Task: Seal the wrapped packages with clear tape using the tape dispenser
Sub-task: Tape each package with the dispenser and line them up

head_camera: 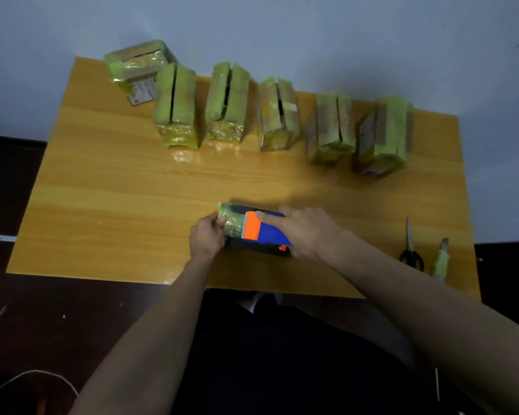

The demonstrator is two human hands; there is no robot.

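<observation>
A green-wrapped package (230, 220) lies near the front middle of the wooden table (117, 187). On top of it sits the blue and orange tape dispenser (259, 230), its orange toothed end pointing left. My right hand (304, 232) grips the dispenser from the right, with the index finger laid along its top. My left hand (207, 238) holds the package's left end, fingers curled round the edge. The package's right part is hidden under the dispenser and my right hand.
Several green-wrapped packages (226, 103) stand in a row along the table's far side, one more (138, 67) at the back left corner. Scissors (411, 250) and a utility knife (441, 259) lie at the front right edge.
</observation>
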